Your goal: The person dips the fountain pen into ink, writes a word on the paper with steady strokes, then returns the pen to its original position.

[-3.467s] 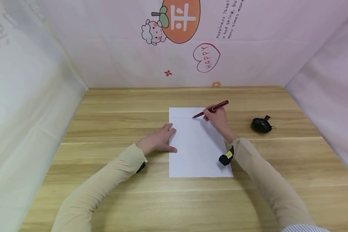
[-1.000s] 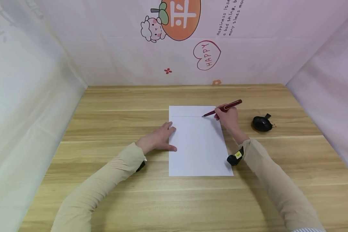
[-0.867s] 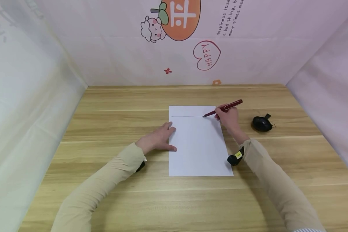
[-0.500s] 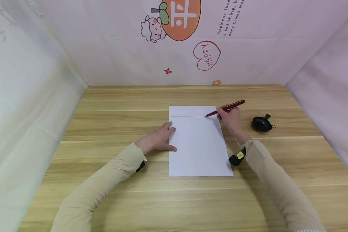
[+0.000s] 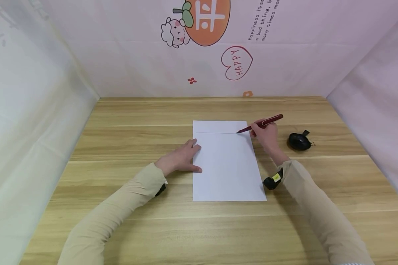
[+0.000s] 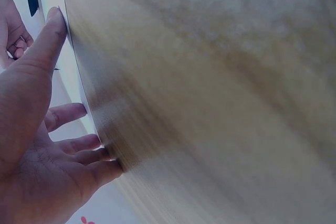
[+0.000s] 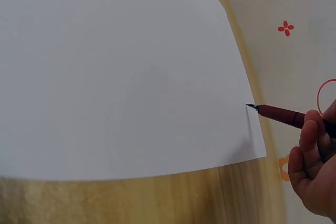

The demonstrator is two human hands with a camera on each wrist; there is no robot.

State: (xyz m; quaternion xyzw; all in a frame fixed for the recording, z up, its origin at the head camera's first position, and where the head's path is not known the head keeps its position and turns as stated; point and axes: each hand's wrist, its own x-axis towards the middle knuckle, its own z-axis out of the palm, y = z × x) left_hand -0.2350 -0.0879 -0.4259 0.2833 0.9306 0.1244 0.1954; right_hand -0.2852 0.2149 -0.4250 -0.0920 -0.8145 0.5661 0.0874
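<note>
A white sheet of paper (image 5: 227,165) lies flat on the wooden table. Across its upper part runs a thin dark line (image 5: 215,133). My right hand (image 5: 266,137) pinches a dark red fountain pen (image 5: 272,119) at the sheet's upper right, the nib at the line's right end. In the right wrist view, the pen (image 7: 281,114) slants in from the right with its nib at the paper (image 7: 131,77). My left hand (image 5: 180,158) rests with spread fingers on the sheet's left edge; in the left wrist view the thumb and fingertips (image 6: 55,17) touch along that edge.
A small black rounded object (image 5: 299,141) with a short tab sits on the table (image 5: 136,132) to the right of the paper. Pale printed cloth (image 5: 136,55) hangs behind and at both sides. Each wrist wears a black camera (image 5: 272,180).
My right hand and the pen have moved steadily to the right, and the drawn line has grown longer behind the nib. My left hand and the paper have stayed in place.
</note>
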